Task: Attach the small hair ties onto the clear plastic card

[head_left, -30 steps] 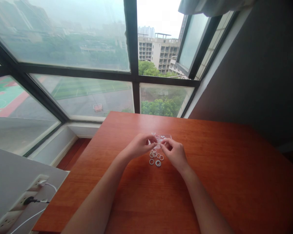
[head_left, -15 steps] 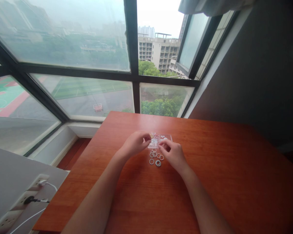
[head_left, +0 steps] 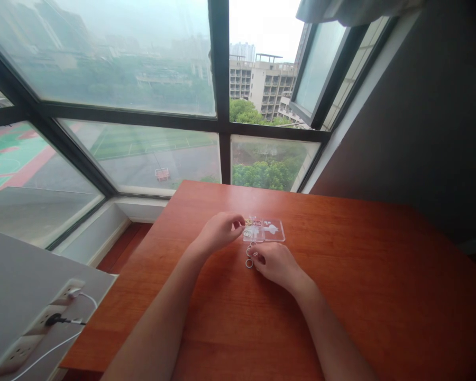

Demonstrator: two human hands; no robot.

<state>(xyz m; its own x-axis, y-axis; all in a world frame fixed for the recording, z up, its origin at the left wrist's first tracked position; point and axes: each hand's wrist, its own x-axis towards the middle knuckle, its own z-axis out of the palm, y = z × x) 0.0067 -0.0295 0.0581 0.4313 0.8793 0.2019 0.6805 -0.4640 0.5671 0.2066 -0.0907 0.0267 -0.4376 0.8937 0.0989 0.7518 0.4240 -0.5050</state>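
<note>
A clear plastic box (head_left: 276, 239) lies with its lid folded out on the wooden table, small coloured pieces (head_left: 254, 222) in its left half. My left hand (head_left: 224, 232) is at the box's left side, thumb and fingers pinched together; what they hold, if anything, is too small to name. Just in front of the box is a group of small pale rings (head_left: 249, 263). Over these rings my right hand (head_left: 275, 263) reaches down, its fingertips closed among them. It covers several of the rings, and whether one is pinched cannot be seen.
The reddish wooden table (head_left: 230, 323) reaches up to a dark-framed window (head_left: 224, 127). A wall with power sockets (head_left: 43, 320), plugs and white cords is at the lower left. A grey wall (head_left: 412, 121) stands on the right.
My right hand has moved from above the box down and toward me onto the rings, uncovering the box's right half. My left hand stays almost where it was.
</note>
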